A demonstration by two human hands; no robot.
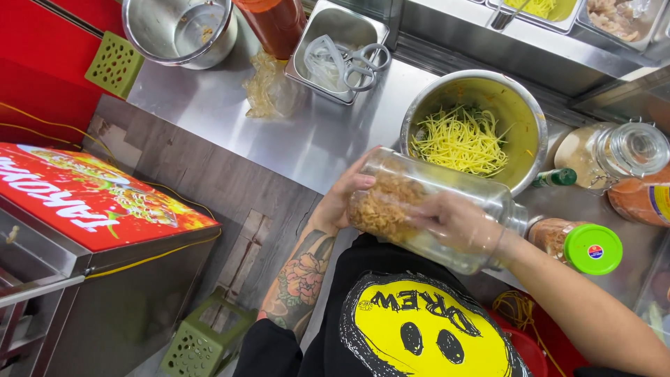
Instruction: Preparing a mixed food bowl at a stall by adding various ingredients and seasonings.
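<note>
Steel counter [230, 105] is seen at the left, bearing an empty metal bowl [178, 28] and a tray with scissors [363, 63]. A clear jar [426, 209], tilted on its side and partly filled with brown fried bits, is held above the counter's edge, just in front of a steel bowl [516, 105] of yellow shreds. The left hand [342, 195] is pressed flat against the jar's base, fingers spread. The right hand [457, 223], apparently gloved in thin plastic, is clasped around the jar's side. A green-lidded jar [583, 248] is laid just beside it.
</note>
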